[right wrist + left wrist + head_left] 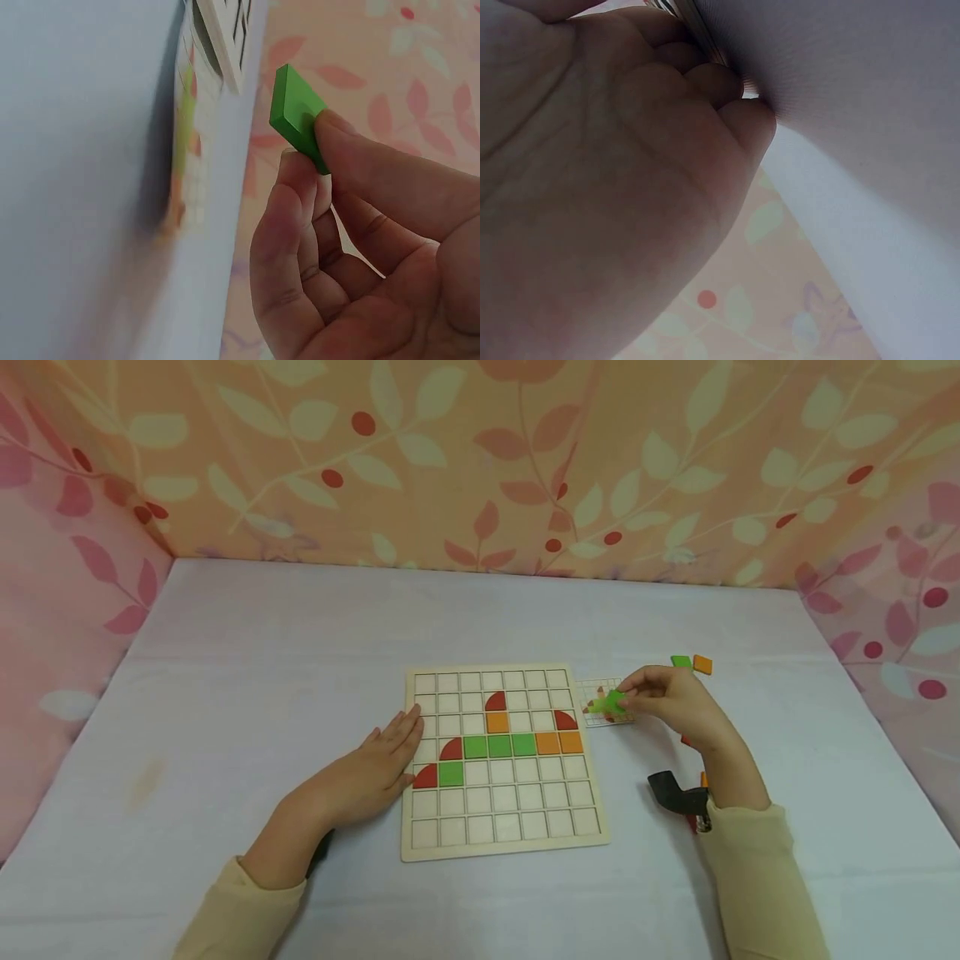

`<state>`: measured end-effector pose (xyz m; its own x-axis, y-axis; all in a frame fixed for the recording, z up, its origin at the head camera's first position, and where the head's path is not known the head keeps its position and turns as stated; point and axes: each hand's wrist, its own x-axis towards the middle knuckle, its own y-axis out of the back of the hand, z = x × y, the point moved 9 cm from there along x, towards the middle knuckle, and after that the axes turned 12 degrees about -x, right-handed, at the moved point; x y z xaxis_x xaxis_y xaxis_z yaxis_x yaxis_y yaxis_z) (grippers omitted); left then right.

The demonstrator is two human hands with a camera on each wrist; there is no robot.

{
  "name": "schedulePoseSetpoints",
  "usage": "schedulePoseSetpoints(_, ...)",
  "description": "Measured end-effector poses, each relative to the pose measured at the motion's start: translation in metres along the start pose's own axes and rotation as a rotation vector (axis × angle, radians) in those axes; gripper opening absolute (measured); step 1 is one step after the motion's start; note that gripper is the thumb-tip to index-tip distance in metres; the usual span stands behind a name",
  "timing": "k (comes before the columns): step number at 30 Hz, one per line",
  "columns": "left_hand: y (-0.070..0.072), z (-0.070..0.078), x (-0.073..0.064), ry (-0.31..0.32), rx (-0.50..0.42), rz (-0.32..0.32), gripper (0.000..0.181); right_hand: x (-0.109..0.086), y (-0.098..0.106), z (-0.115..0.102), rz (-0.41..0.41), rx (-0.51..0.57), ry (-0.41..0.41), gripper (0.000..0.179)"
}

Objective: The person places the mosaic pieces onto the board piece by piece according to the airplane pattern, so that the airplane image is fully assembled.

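Observation:
A square wooden grid board lies on the table with several tiles in its cells: red quarter-rounds, green squares and orange squares. Along the board's left edge rests my left hand, its fingers extended and fingertips at the frame. To the right of the board, my right hand pinches a green square tile between thumb and fingers. This tile is raised over a small printed pattern card, which shows a coloured figure on a grid and is partly covered from above.
Beyond the right hand lie a loose green tile and an orange tile. More red and orange pieces show partly from under the right forearm, near a black wrist strap. A floral curtain borders the white-covered table.

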<state>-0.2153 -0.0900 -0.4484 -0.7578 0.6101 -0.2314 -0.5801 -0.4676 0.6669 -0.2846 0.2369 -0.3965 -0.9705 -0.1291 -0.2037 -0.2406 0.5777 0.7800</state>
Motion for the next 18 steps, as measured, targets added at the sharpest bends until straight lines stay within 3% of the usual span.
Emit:
schedulePoseSetpoints(10,-0.001,-0.002,0.000,0.011,0.016,-0.004,0.064,0.007,-0.039,-0.033,-0.100,0.032,0.111,0.013)
schedulePoseSetpoints(18,0.000,-0.002,0.001,0.013,0.023,-0.010,0.063,0.010,-0.069,-0.063,-0.180,-0.029,0.156,0.010)
